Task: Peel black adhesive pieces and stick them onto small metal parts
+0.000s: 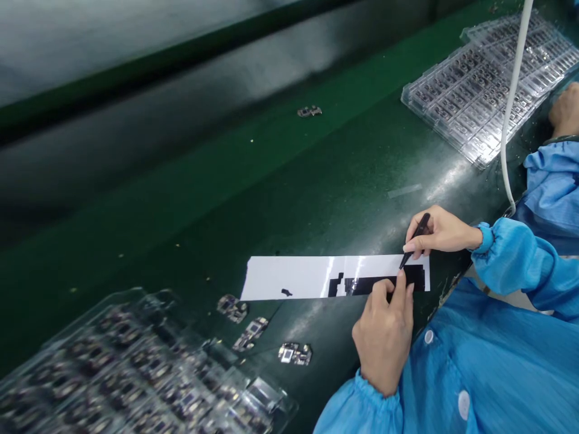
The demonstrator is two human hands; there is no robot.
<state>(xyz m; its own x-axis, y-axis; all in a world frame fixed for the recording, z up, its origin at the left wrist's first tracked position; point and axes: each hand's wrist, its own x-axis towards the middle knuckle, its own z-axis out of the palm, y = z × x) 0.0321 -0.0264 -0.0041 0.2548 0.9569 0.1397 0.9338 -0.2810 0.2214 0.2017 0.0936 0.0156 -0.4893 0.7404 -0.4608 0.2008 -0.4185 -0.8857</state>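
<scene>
A white backing strip [307, 274] with black sticker pieces [362, 284] lies on the green belt [316, 181]. My right hand [441, 234] pinches black tweezers [414, 241], their tip touching the black stickers near the strip's right end. My left hand [384, 337] rests on the strip's lower edge, fingers curled and a fingertip pressing the black sticker just below the tweezer tip. Three small circuit parts [253, 331] lie on the belt below the strip.
A clear tray of small parts [136, 367] sits at the lower left. Another clear tray [484, 84] lies at the upper right, crossed by a white cable [513, 96]. One loose part [309, 111] lies farther up the belt. Another person's hand and blue sleeve [556, 175] are at right.
</scene>
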